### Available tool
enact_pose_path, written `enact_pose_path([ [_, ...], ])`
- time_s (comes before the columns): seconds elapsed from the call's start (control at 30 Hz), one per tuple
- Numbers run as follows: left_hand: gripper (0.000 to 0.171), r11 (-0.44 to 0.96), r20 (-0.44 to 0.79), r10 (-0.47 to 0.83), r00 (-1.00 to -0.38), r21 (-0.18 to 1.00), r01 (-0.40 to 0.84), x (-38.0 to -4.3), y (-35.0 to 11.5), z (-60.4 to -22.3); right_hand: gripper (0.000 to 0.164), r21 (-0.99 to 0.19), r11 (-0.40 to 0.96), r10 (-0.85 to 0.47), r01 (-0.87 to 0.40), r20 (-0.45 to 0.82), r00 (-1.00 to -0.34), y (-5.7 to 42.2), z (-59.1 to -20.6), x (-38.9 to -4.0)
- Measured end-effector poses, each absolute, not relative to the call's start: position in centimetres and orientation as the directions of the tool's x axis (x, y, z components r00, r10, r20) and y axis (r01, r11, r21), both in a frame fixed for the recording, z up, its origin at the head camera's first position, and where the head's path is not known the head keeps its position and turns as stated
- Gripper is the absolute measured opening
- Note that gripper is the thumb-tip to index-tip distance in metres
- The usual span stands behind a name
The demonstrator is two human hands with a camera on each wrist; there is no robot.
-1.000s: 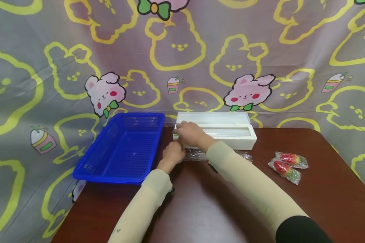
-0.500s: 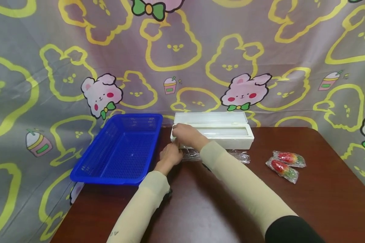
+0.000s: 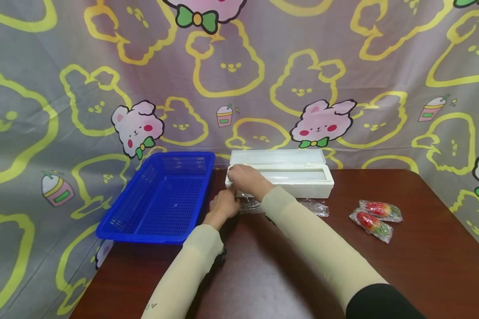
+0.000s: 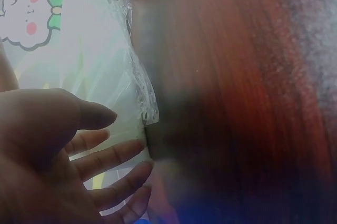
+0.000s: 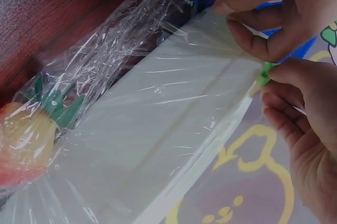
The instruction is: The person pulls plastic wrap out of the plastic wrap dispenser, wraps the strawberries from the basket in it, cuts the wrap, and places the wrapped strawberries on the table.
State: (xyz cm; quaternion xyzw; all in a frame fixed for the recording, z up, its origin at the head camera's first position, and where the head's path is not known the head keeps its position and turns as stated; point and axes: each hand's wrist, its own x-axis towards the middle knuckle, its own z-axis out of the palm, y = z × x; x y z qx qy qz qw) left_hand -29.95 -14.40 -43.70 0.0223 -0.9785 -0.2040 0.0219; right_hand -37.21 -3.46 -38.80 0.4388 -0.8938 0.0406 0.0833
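Observation:
A long white cling film box (image 3: 303,188) stands at the back of the table with its lid (image 3: 277,157) raised. Clear film (image 5: 158,76) drapes over its front. My right hand (image 3: 249,179) is at the box's left end, pinching a small green slider (image 5: 265,74) there. Low at the same corner, my left hand (image 3: 225,204) pinches the film's edge between thumb and index finger, its other fingers (image 4: 126,182) loosely extended. A red and yellow fruit (image 5: 23,139) with green leaves lies at the film in the right wrist view; my right arm hides it in the head view.
A blue slotted basket (image 3: 187,237) sits on the left. Two film-wrapped red, yellow and green fruits (image 3: 369,221) lie on the right of the brown table (image 3: 259,266). A patterned cloth (image 3: 239,79) hangs right behind the box.
Both hands have stayed at the box's left end. The green spot beside my right fingers is no longer visible in the head view. Otherwise the view has only shifted slightly.

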Motion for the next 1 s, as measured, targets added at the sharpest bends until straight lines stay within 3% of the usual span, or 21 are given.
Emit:
enact_pose_path([
  [0.37, 0.023, 0.919, 0.000, -0.021, -1.000, 0.394, -0.020, -30.1, -14.0, -43.5, 0.023, 0.039, 0.653, -0.749, -0.756, 0.181, -0.637, 2.8, -39.1, -37.2],
  [0.83, 0.024, 0.930, -0.020, -0.027, -0.999, 0.367, -0.032, -29.8, -14.2, -43.1, 0.027, 0.041, 0.708, -0.678, -0.705, 0.318, -0.662, 21.1, -40.2, -35.8],
  [1.0, 0.021, 0.932, -0.041, -0.015, -0.999, 0.362, -0.029, -30.1, -14.1, -43.0, 0.020, 0.054, 0.721, -0.665, -0.691, 0.336, -0.667, 24.0, -40.5, -35.4],
])
